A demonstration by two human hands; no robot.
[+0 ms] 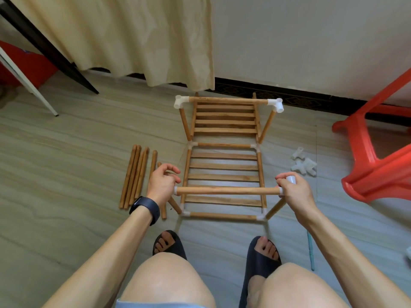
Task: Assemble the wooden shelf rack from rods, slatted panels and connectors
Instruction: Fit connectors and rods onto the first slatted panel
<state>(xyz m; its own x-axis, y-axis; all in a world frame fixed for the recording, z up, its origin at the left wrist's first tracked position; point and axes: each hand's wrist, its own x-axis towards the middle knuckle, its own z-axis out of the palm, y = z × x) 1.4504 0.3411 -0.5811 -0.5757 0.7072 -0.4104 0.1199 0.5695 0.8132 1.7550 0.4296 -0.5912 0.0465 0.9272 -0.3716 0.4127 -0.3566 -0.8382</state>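
Partly hidden, the white plastic connector (291, 179) is gripped by the right hand (295, 192); the left hand (163, 184) may hold the round wooden rod (228, 190), unclear.

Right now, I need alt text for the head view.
A person's right hand grips a white connector on the near top rod of a half-built wooden rack on the floor; the left hand sits loosely curled at the rod's other end. Spare rods lie left, loose connectors right.

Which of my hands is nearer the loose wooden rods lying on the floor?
Left. The left hand is right beside the loose wooden rods; the right hand is across the slatted wooden rack, gripping a white plastic connector.
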